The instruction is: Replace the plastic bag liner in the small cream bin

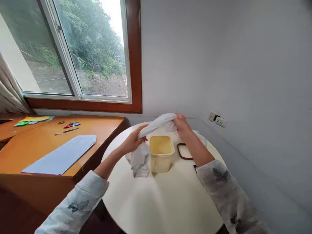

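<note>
From the square cream plastic tub, the left hand at ten o'clock and right hand at one pinch a twisted white plastic bag, fingers curled.

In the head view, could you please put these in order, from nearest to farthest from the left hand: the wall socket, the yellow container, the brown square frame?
From the left hand:
1. yellow container, just to its right, on the round table
2. brown square frame, right of the container
3. wall socket, farthest right, beyond the table

Above a wooden desk, a brown-framed window in the pale wall shows green trees
</note>
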